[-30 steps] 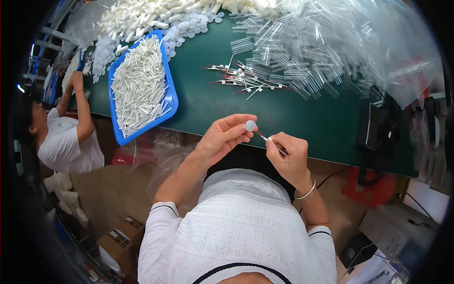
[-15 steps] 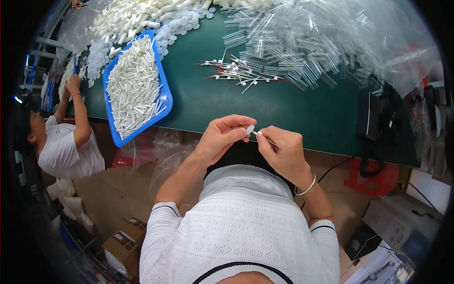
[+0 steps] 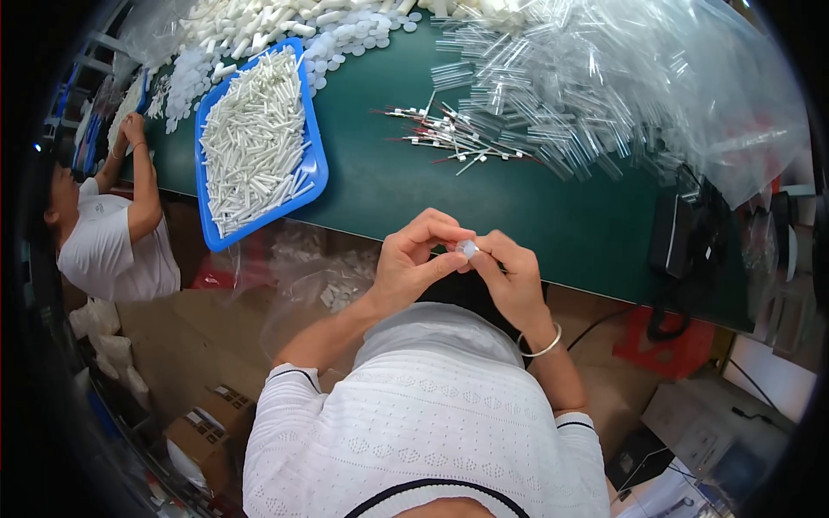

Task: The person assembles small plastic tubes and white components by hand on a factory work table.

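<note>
My left hand [image 3: 417,259] and my right hand [image 3: 509,276] meet in front of my chest, just off the near edge of the green table [image 3: 389,181]. Between their fingertips sits a small white round cap [image 3: 467,249]; both hands pinch it. Whether a thin stick is still in my right fingers is hidden. Farther out on the table lies a loose bunch of thin sticks with red and white ends [image 3: 449,138], next to a big heap of clear plastic tubes [image 3: 587,78].
A blue tray [image 3: 313,173] full of white sticks sits at the table's left. White caps and parts [image 3: 259,26] are heaped at the far edge. Another person [image 3: 112,233] works at the left. Cardboard boxes [image 3: 207,423] stand on the floor; a dark device [image 3: 673,233] is at right.
My hands have closed together: the right hand's thin stick and the left hand's white cap, apart a second ago, now meet between the fingertips. The view shifted slightly.
</note>
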`<state>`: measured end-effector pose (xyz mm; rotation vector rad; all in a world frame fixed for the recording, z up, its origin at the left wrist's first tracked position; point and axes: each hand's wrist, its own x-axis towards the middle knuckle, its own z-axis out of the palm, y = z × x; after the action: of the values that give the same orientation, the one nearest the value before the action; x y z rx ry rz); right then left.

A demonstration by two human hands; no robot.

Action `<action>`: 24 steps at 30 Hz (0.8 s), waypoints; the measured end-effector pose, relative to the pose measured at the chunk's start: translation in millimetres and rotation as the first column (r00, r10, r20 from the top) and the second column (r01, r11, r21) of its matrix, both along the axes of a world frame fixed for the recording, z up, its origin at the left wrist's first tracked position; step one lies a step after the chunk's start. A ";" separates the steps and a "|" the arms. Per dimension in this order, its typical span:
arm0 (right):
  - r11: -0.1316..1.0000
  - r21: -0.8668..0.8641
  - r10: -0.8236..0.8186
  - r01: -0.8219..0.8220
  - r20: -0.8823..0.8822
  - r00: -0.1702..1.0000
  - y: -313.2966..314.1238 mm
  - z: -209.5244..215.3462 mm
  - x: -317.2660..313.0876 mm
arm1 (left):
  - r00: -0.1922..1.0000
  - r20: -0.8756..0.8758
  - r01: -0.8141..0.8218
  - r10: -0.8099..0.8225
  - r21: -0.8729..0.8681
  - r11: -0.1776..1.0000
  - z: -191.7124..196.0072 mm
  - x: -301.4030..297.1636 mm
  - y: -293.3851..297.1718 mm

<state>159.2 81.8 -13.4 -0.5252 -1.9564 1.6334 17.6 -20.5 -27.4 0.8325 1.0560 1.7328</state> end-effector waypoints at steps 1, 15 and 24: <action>0.986 0.141 0.088 -0.086 -0.009 0.996 12.8 -2.7 1.3 | 1.000 -0.005 -0.022 0.022 0.002 1.000 1.7 -2.1 -2.9; 0.868 -0.455 0.183 -0.198 -0.078 0.980 8.5 10.9 -6.7 | 0.021 -0.994 -0.539 -0.106 -0.101 0.836 27.9 -170.1 -58.7; 0.879 -0.474 -0.071 -0.055 -0.244 0.967 13.0 3.0 -8.5 | 0.387 -0.913 -0.460 0.130 -0.069 0.885 51.6 -126.7 -20.4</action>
<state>150.7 94.9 -10.4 -0.4720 -1.3574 2.0758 -109.1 -41.0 24.1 1.4837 2.2827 1.2375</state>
